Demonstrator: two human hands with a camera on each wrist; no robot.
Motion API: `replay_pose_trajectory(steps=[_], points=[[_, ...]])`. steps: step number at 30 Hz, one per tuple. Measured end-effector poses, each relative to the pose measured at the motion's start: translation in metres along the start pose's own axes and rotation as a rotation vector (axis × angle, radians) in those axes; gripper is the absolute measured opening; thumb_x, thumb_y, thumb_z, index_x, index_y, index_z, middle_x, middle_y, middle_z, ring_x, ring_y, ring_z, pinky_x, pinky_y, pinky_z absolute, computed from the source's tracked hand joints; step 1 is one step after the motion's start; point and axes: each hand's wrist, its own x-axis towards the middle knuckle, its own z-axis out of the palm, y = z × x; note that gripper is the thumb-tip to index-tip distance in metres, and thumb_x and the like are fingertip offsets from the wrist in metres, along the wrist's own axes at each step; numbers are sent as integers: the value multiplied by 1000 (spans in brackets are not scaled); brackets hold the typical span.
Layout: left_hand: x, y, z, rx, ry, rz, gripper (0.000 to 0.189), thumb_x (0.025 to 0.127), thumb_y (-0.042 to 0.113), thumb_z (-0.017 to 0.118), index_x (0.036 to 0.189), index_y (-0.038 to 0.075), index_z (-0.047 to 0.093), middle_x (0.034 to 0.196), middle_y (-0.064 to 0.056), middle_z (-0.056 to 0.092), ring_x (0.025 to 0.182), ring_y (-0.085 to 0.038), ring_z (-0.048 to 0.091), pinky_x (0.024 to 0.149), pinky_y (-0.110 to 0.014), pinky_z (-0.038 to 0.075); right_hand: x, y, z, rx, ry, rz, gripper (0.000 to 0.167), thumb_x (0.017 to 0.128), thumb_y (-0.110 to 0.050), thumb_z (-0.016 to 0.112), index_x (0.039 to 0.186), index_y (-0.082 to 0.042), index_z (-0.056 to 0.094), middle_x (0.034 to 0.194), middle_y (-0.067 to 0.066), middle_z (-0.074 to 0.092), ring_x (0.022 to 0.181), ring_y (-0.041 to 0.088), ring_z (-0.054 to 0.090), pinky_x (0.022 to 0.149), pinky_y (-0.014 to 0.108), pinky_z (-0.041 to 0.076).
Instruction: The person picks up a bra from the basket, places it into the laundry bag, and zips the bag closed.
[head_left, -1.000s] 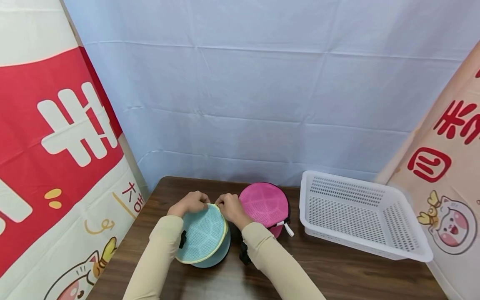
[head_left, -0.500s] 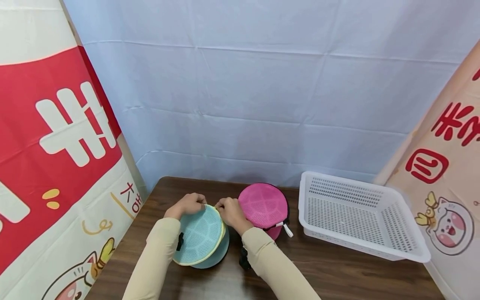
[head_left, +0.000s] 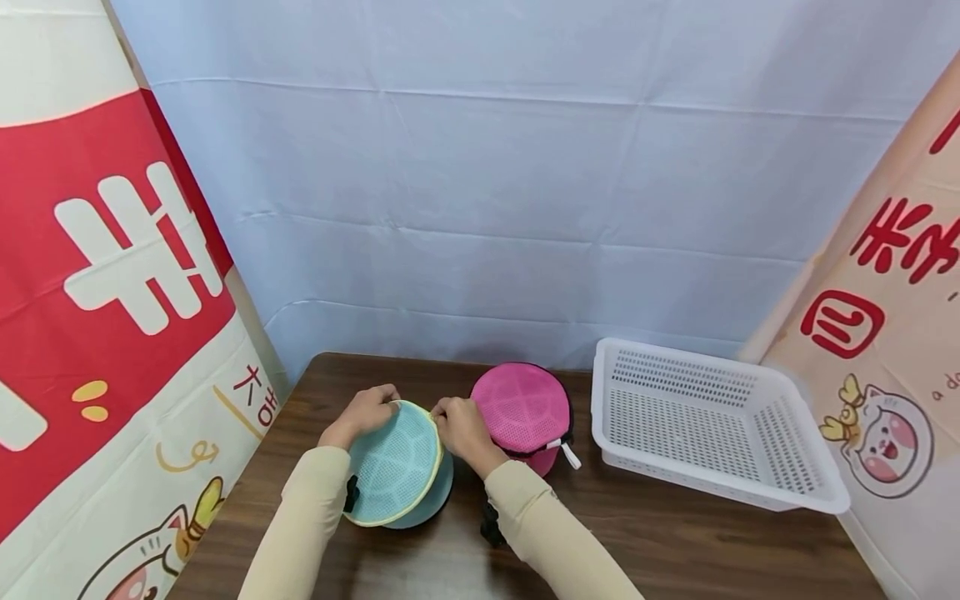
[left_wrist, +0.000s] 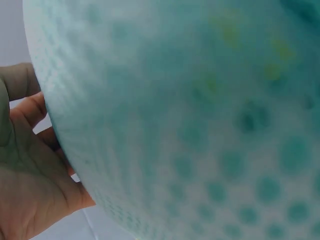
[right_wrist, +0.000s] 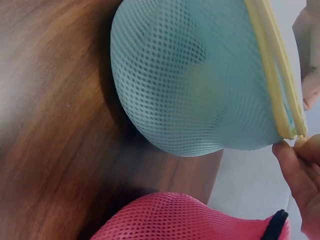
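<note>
A round light-blue mesh laundry bag (head_left: pixel 393 467) with a yellow zip (right_wrist: pixel 274 85) stands tilted on the wooden table, its round top facing the person. My left hand (head_left: pixel 367 414) holds the bag's far left edge; in the left wrist view the mesh hides some of its fingers. At the far right of the rim, my right hand (head_left: pixel 462 429) pinches the end of the yellow zip between thumb and finger. Faint yellowish patches show through the mesh. Just right of the right hand sits a pink mesh laundry bag (head_left: pixel 519 404) with black trim and a white pull tab.
A white perforated plastic basket (head_left: pixel 705 478) stands at the right of the table (head_left: pixel 645 542). A pale blue cloth (head_left: pixel 480 192) hangs behind the table. Printed cloths hang at the left and right sides.
The blue bag's top has tipped up a little more, and the left hand has shifted slightly left along its edge. The right hand stays at the zip. The head view has shifted slightly.
</note>
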Motion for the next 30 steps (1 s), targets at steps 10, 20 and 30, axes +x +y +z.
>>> replay_pose_trajectory(steps=[10,20,30], points=[[-6,-1,3,8,124,-95,16,94,16,43,92,9,58,84,-7,55,73,-24,48,65,-38,37,-9,3,-1,73,55,-22,14,84,-1,61,84,-7,73,77,1,67,57,7,50,51,20,40],[-6,5,10,-28,219,-176,16,92,17,42,83,10,53,74,-6,50,63,-21,42,58,-34,31,-15,8,-1,48,80,-13,11,83,-6,63,83,-11,73,73,-2,66,55,6,49,50,21,40],[-12,-5,-3,-117,256,-314,22,91,13,33,91,0,51,88,-17,53,76,-29,45,68,-42,36,-23,11,-3,47,113,-50,9,80,-4,64,80,-9,72,71,-2,66,55,4,48,50,19,39]])
